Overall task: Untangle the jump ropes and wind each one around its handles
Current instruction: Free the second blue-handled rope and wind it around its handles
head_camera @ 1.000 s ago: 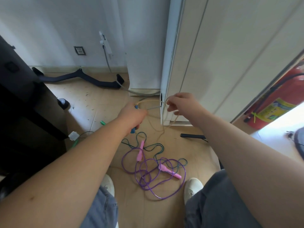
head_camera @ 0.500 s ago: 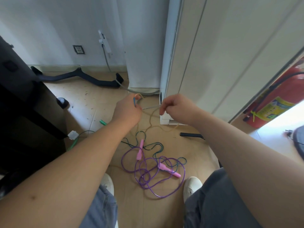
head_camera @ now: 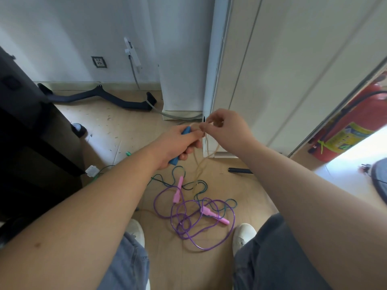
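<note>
As things stand now: one rope in hand, two down on the floor (head_camera: pixel 117 130).
Left hand (head_camera: pixel 176 143): fist wrapped round the blue handle (head_camera: pixel 186 130); blue shows at both ends of the fist. Can't tell if one handle or two is in there.
Right hand (head_camera: pixel 228 130): thumb and fingertip pinching the beige rope (head_camera: pixel 198 164), right at the handle's top, at 2 o'clock of the left fist.
Beige rope: hangs from the hands toward 6 o'clock, and its lower end runs into the floor pile. How many turns sit on the handle is hidden.
Purple rope (head_camera: pixel 184 227): loose loops between the shoes at 6 o'clock, both pink handles (head_camera: pixel 178 190) lying in it, no winding on them.
Green rope (head_camera: pixel 178 167): dark cord threaded through the purple loops. Looks tangled, untouched.
Done: nothing finished, as far as I can judge.
In progress: probably winding beige onto blue, early on.
Left: finish beige, split purple from green, wind both.
Risk: beige tail may drag the pile as it comes up.
</note>
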`<state>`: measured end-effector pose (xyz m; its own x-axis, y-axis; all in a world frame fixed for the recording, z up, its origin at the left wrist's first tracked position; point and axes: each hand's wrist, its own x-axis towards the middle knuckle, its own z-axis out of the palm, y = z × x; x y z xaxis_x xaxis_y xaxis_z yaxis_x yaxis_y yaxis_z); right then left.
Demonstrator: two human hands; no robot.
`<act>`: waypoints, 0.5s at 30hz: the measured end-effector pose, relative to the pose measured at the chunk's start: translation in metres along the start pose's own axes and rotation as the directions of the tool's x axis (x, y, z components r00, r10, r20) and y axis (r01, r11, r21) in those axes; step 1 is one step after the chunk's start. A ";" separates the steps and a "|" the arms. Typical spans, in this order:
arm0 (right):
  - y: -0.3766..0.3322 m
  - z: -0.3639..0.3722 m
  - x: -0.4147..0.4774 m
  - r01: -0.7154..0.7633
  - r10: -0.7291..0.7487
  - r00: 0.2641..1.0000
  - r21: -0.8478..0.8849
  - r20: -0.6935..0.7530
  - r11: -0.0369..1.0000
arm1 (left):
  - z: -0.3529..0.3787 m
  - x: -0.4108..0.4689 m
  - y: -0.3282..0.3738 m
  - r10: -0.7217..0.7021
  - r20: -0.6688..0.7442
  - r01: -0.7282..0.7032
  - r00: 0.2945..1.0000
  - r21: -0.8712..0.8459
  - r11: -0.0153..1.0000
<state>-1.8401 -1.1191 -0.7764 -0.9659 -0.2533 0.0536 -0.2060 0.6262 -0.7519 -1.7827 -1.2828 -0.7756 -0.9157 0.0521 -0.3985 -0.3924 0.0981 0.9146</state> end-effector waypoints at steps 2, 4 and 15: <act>0.001 -0.001 -0.002 -0.153 0.152 0.988 -0.046 -0.031 0.987 | -0.004 0.001 0.003 -0.014 -0.042 0.010 0.999 -0.085 0.996; 0.002 0.001 -0.005 -0.284 0.290 0.953 -0.078 0.086 0.956 | -0.006 0.001 0.005 -0.027 -0.036 0.018 0.999 -0.242 0.970; 0.003 0.021 -0.018 -0.131 0.127 0.719 -0.046 0.684 0.990 | -0.013 0.002 0.010 0.112 -0.180 -0.181 0.977 -0.434 0.883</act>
<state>-1.8204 -1.1282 -0.7937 -0.6129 -0.6068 -0.5061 -0.0848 0.6874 -0.7213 -1.7899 -1.2945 -0.7660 -0.9543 -0.1173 -0.2748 -0.2184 -0.3541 0.9093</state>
